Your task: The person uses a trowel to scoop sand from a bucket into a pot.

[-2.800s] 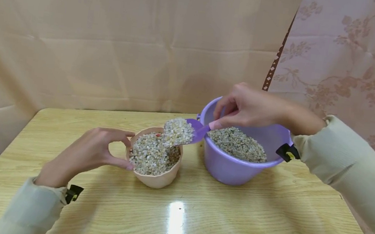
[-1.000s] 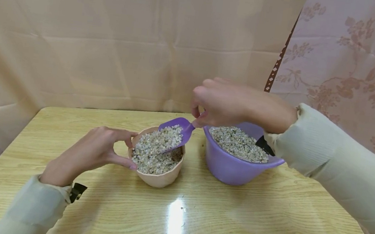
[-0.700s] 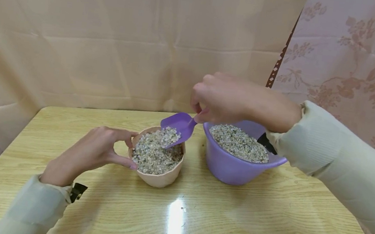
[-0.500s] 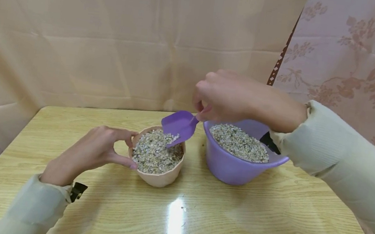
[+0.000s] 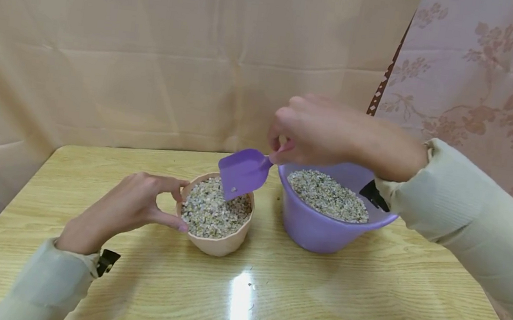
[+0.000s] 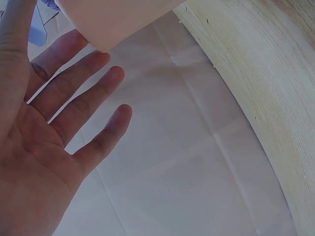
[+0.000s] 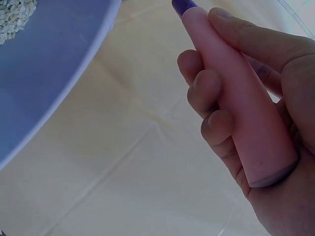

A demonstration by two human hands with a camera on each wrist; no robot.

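A small peach pot point(image 5: 215, 241) full of pale gravel stands mid-table. My left hand point(image 5: 129, 208) rests against its left side, thumb and forefinger touching the wall; in the left wrist view the fingers point(image 6: 78, 93) are straight against the pot point(image 6: 113, 19). My right hand point(image 5: 316, 132) grips the pink handle point(image 7: 236, 103) of a purple scoop point(image 5: 242, 171). The scoop blade hangs tipped down over the pot's far rim, emptied. A purple bucket point(image 5: 324, 231) of gravel sits to the right of the pot, under my right wrist.
The wooden table point(image 5: 316, 304) has a glare stripe near the front. Beige cloth point(image 5: 154, 53) hangs behind it and a floral curtain point(image 5: 484, 75) on the right. A few loose grains lie in front of the pot.
The heaped scoop came over the pot, tilted and spilled its gravel in. The blade is now empty and lifted slightly. My left hand stayed on the pot.
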